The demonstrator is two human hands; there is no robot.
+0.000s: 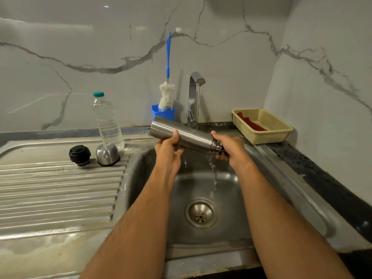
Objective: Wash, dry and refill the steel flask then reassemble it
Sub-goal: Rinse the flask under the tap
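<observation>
A glossy marble wall [100, 47] with grey veins backs the whole scene and turns a corner at the right. Below it a steel sink [261, 174] spans the counter: a ribbed, water-streaked drainboard [56, 190] on the left and a deep, rounded basin on the right, with a round perforated drain [200, 212] at its bottom. A curved chrome tap [193, 97] rises behind the basin and runs a thin stream.

Over the basin the steel flask [187, 135], a brushed cylinder with a threaded neck, lies nearly level, base up-left and mouth tipped down-right; water spills from the mouth into the basin. The left hand [168, 153] curls round the flask's middle from below, thumb on top. The right hand [228, 151] grips the neck end, fingers wrapped under it.

On the dark counter at the right sits a cream plastic basket [281, 127] of fine mesh, holding a red cloth [251, 122]. A clear ridged bottle [107, 121] with a green cap stands at the back of the drainboard. A blue brush [167, 77] with a fluffy white head stands upright in a blue holder [169, 114] left of the tap. Just in front of the bottle rest the domed steel cup [107, 154], mouth down, and beside it the black stopper [80, 155].
</observation>
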